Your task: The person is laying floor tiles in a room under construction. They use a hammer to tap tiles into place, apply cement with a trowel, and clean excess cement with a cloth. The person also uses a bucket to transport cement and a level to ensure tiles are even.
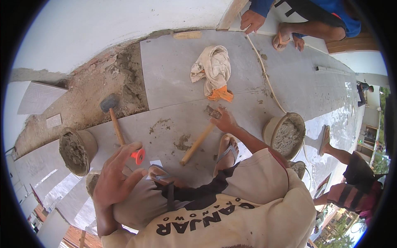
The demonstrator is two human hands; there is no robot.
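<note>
My right hand (223, 120) grips a hammer by its metal head (212, 111); the wooden handle (194, 144) slants down to the left over the grey tiles. Fingers apart, my left hand (120, 173) hovers beside a red round plastic object (139, 155) and holds nothing that I can see. A rubber mallet (109, 103) with a wooden handle lies left of centre, its lower end near that red object. Ahead of my hands, a crumpled pale cloth (213, 68) with an orange part (221, 94) lies on a large tile (165, 74).
Mortar buckets stand at left (89, 144) and right (285, 136). An untiled rough strip (82, 99) borders the white wall (103, 20). A pale cable (264, 70) crosses the tiles. A person's hand (252, 20) and sandalled foot (281, 37) are beyond; another person's leg (339, 153) is at right.
</note>
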